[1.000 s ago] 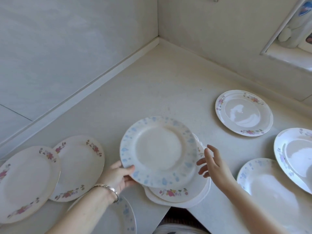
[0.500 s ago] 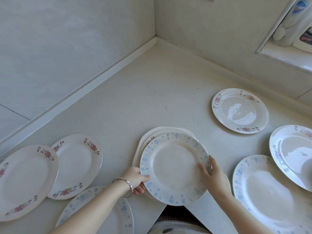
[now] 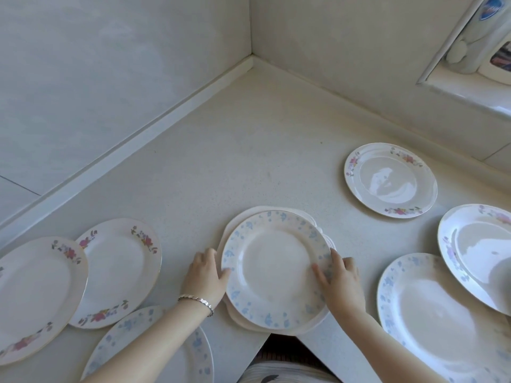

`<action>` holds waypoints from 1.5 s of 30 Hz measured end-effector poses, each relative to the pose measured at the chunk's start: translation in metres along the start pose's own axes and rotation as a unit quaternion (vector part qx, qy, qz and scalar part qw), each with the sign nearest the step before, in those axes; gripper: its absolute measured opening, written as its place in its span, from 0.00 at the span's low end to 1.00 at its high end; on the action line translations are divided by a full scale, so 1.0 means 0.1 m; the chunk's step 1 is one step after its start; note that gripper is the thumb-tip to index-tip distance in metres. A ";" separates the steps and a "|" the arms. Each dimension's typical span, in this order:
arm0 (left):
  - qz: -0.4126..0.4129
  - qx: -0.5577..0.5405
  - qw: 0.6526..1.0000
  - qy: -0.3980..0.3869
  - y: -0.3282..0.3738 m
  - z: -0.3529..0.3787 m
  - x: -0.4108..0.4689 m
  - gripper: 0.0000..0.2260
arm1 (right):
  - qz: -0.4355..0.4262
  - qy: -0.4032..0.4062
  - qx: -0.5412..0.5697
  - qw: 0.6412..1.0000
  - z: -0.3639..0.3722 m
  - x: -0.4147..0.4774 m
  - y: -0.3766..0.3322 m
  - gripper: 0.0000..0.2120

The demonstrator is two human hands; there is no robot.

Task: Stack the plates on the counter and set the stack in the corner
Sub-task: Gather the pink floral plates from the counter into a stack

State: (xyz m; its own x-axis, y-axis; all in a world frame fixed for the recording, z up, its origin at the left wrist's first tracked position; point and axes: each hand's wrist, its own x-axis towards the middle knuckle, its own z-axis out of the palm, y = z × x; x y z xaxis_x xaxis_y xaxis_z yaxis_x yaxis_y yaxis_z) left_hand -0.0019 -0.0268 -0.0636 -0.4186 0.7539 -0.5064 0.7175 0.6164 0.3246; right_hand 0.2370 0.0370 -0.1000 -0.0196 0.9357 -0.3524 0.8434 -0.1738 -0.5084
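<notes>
Seen from the head camera, a person steadies a small stack of plates [image 3: 276, 275] at the near edge of a pale counter [image 3: 221, 161], the stack well short of the corner [image 3: 252, 62] where the two walls meet. The top plate, rimmed in blue flowers, lies flat on the stack, slightly off-centre. The left hand [image 3: 206, 275], a silver bracelet [image 3: 197, 301] at its wrist, grips the stack's left rim with the thumb on top; the right hand [image 3: 338, 280] clasps the right rim, fingers curled over the edge. Two pink-flowered plates [image 3: 83, 272] overlap at the left, with a blue-flowered plate [image 3: 199, 352] partly hidden beneath the left forearm. To the right, one pink-flowered plate [image 3: 390, 179] sits alone near the back wall, while a blue-rimmed plate [image 3: 431, 313] and another plate [image 3: 481, 252] crowd the frame's right edge.
</notes>
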 end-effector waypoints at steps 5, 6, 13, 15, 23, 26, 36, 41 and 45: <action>0.045 -0.069 0.996 0.021 0.13 0.03 0.23 0.22 | -0.002 0.023 0.079 0.997 0.07 0.03 -0.01 0.27; 0.039 -0.071 0.996 0.031 0.15 0.04 0.27 0.20 | 0.002 0.026 0.091 0.995 0.07 0.04 -0.01 0.27; -0.042 -0.074 0.995 0.042 0.32 0.07 0.44 0.18 | 0.003 0.012 0.092 0.996 -0.11 0.30 0.01 0.20; -0.056 -0.060 0.996 0.044 0.35 0.06 0.47 0.18 | 0.062 0.025 0.188 0.980 -0.31 0.56 -0.04 0.21; -0.076 -0.016 0.997 0.027 0.43 0.04 0.56 0.17 | 0.353 0.058 0.717 0.598 -0.85 1.74 0.12 0.20; -0.084 -0.010 0.996 0.025 0.44 0.02 0.55 0.16 | 0.296 0.068 0.733 0.608 -0.70 1.84 0.20 0.15; -0.018 -0.002 0.990 0.138 0.58 -0.12 0.46 0.17 | 0.200 -0.106 0.671 0.706 -0.99 0.81 0.00 0.11; 0.002 -0.531 0.847 0.000 0.73 -0.40 0.32 0.17 | 0.147 -0.228 0.537 0.799 -0.97 0.19 -0.01 0.11; 0.043 -0.215 0.974 0.051 0.39 -0.29 0.24 0.16 | 0.120 -0.280 0.427 0.851 -0.82 -0.06 -0.06 0.09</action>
State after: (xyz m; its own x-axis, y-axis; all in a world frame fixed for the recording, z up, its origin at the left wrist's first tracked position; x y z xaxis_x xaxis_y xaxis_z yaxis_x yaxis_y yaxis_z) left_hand -0.0008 0.0220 -0.0402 -0.4356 0.8126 -0.3871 0.4630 0.5711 0.6779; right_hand 0.2759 0.0575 -0.0305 -0.3569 0.5896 -0.7246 0.1662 -0.7232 -0.6703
